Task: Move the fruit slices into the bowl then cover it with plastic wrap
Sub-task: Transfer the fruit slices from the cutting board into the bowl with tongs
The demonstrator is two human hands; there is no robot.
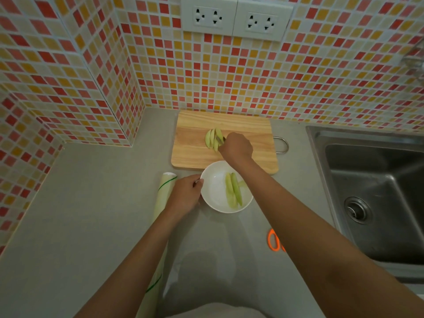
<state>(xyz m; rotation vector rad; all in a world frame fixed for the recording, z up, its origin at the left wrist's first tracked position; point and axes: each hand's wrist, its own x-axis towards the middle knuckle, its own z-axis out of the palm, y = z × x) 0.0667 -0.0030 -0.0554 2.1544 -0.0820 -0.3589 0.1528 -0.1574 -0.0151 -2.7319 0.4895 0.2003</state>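
Several pale green fruit slices [213, 139] lie fanned on a wooden cutting board [195, 152]. My right hand [236, 145] reaches over the board, its fingertips closed on the rightmost slices of the fan. A white bowl [212, 191] stands just in front of the board and holds a few green slices [233, 190]. My left hand [186, 195] grips the bowl's left rim. A roll of plastic wrap [163, 191] lies along the counter to the left of the bowl, partly hidden under my left forearm.
Orange-handled scissors [274, 240] lie on the grey counter, partly under my right arm. A steel sink [376, 193] takes up the right side. Tiled walls close off the back and left, with two sockets [236, 18] above.
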